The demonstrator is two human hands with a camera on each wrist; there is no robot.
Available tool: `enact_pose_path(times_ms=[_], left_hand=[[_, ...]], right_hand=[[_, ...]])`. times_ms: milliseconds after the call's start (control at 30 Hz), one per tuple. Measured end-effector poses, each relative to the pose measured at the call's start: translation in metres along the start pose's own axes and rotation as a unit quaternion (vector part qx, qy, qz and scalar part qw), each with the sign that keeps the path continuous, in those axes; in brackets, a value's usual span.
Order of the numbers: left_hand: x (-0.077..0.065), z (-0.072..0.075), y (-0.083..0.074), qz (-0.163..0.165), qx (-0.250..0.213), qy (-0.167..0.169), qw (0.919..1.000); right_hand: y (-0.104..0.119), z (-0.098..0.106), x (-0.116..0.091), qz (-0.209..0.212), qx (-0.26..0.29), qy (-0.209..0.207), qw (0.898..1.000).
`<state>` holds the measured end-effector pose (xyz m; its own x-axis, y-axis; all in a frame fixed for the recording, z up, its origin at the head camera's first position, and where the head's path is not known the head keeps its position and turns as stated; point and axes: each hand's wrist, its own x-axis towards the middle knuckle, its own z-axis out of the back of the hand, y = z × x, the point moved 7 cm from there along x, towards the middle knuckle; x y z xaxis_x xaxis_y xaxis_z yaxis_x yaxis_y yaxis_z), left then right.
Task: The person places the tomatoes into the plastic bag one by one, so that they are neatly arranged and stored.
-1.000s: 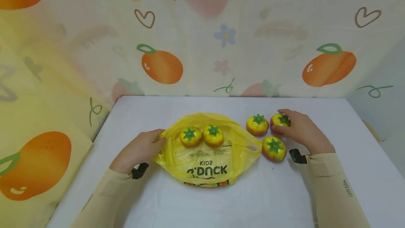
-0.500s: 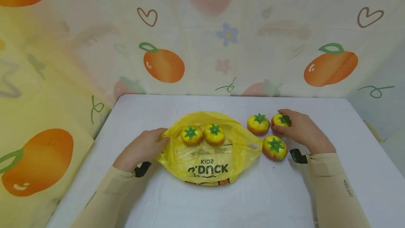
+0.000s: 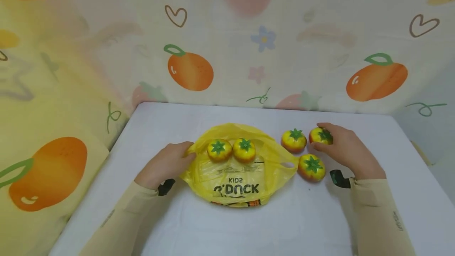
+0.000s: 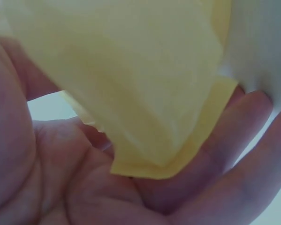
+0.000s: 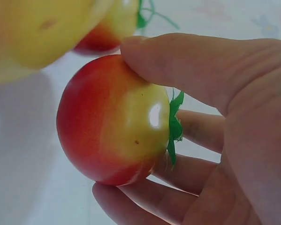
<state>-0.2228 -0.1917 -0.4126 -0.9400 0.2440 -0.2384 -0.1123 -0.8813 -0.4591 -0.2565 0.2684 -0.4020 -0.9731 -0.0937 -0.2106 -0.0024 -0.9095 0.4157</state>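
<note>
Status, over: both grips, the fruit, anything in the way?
Left grip holds edge of yellow bag. Right grip round rear-right fruit, outside bag. Two fruits in open bag. Possible obstacle: one loose fruit between held one and bag.

Bag (image 3: 239,173) on table (image 3: 227,232), two fruits (image 3: 219,151) within its outline, three others (image 3: 311,169) at right.

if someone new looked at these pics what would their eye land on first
Probably the bright yellow bag mid-table, its left edge held by the left hand, with two red-and-yellow fruits framed within its outline. Next, the three similar fruits to its right, the far-right one gripped by the right hand. Behind the table, large printed oranges stand out on the pale backdrop.
</note>
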Motion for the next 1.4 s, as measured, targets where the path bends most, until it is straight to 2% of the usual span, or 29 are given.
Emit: enact_pose_path(times_ms=[133, 267, 400, 567, 767, 967, 1267, 1400], left_hand=[[0.004, -0.003, -0.005, 0.002, -0.006, -0.001, 1.0], [0.008, -0.008, -0.009, 0.005, -0.012, 0.002, 0.9999], [0.012, -0.01, -0.016, -0.002, -0.01, -0.001, 0.9999], [0.018, -0.012, -0.024, -0.007, -0.014, -0.001, 0.9999], [0.021, -0.016, -0.027, 0.0, -0.024, 0.0, 0.9997], [0.026, -0.019, -0.028, -0.004, -0.019, -0.002, 0.9998], [0.03, -0.019, -0.033, 0.002, -0.019, 0.001, 0.9998], [0.031, -0.021, -0.034, 0.0, -0.024, 0.0, 0.9997]], right_hand=[[0.006, 0.009, -0.006, 0.01, -0.01, -0.009, 1.0], [0.023, 0.018, -0.011, 0.039, -0.019, -0.02, 0.999], [0.053, 0.023, -0.018, 0.07, -0.02, -0.029, 0.997], [0.096, 0.018, -0.026, 0.113, -0.02, -0.028, 0.993], [0.141, 0.002, -0.031, 0.169, -0.02, -0.026, 0.985], [0.174, -0.025, -0.035, 0.21, -0.029, -0.004, 0.977], [0.203, -0.057, -0.041, 0.262, -0.042, 0.017, 0.964], [0.209, -0.068, -0.041, 0.259, -0.049, 0.033, 0.964]])
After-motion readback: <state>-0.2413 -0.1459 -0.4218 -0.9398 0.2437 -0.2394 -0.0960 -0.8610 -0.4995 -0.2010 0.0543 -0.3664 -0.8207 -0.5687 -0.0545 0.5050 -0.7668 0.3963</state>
